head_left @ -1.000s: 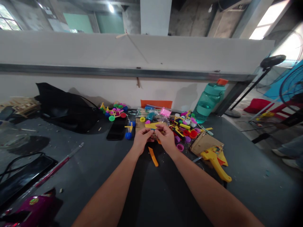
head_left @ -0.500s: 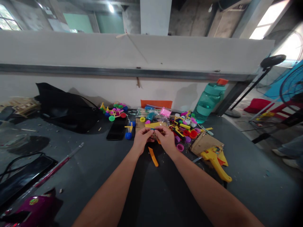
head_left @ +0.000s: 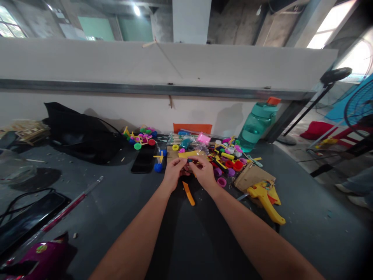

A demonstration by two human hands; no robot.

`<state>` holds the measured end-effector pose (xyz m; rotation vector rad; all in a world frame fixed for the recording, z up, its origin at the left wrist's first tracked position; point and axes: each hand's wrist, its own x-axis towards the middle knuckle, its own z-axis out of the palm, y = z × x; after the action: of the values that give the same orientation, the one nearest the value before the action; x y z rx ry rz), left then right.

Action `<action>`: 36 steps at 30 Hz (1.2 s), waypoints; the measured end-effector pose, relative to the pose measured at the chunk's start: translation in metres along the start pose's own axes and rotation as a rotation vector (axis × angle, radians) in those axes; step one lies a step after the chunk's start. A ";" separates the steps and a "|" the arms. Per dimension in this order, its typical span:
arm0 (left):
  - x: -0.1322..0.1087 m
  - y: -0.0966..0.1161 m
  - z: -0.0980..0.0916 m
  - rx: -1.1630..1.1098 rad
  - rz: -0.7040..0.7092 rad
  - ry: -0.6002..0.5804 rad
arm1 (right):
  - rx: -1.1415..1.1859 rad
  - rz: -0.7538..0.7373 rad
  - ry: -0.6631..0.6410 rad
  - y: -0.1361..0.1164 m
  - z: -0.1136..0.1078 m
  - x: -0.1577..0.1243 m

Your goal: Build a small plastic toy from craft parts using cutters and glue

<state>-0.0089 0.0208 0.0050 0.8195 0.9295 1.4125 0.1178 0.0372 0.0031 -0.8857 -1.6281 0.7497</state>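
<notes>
My left hand point(head_left: 173, 173) and my right hand point(head_left: 205, 173) meet in the middle of the dark table, thumbs and fingertips pinched close together. Between them is a small dark blue piece point(head_left: 189, 160), mostly covered by the fingers, so its kind does not show. Just below the hands lies an orange strip-like tool point(head_left: 189, 193), perhaps a cutter handle. Coloured bottle caps, such as a purple one point(head_left: 222, 182) and a red one point(head_left: 238, 165), lie to the right of my right hand. Left of my left hand stands a small piece with blue wheels and yellow sticks point(head_left: 159, 159).
A yellow glue gun point(head_left: 266, 202) rests at the right beside cardboard point(head_left: 253, 175). Behind stands a teal water bottle point(head_left: 256, 126). To the left are a black phone point(head_left: 143, 161), a black bag point(head_left: 84, 136) and a purple object point(head_left: 43, 256). A white partition point(head_left: 122, 64) closes off the back.
The fingertips have shifted slightly around the small blue piece, and the two thumbs are a little farther apart. The arms and the things on the table stay put.
</notes>
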 end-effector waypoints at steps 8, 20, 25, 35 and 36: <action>0.001 -0.001 -0.002 -0.018 -0.003 0.007 | -0.026 -0.064 0.006 0.000 -0.002 0.003; 0.002 0.000 -0.001 -0.025 -0.022 -0.016 | -0.037 -0.026 0.020 0.003 0.000 0.001; 0.003 -0.001 -0.001 -0.049 -0.022 0.021 | -0.212 -0.162 -0.033 -0.001 -0.002 0.000; 0.002 -0.002 -0.002 -0.065 -0.011 0.001 | -0.194 -0.175 -0.167 0.001 -0.002 0.000; 0.002 -0.002 -0.002 -0.063 -0.012 0.003 | -0.183 -0.164 -0.163 0.001 -0.002 -0.001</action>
<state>-0.0102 0.0229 0.0019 0.7638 0.8862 1.4258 0.1204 0.0372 0.0026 -0.8242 -1.9129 0.5773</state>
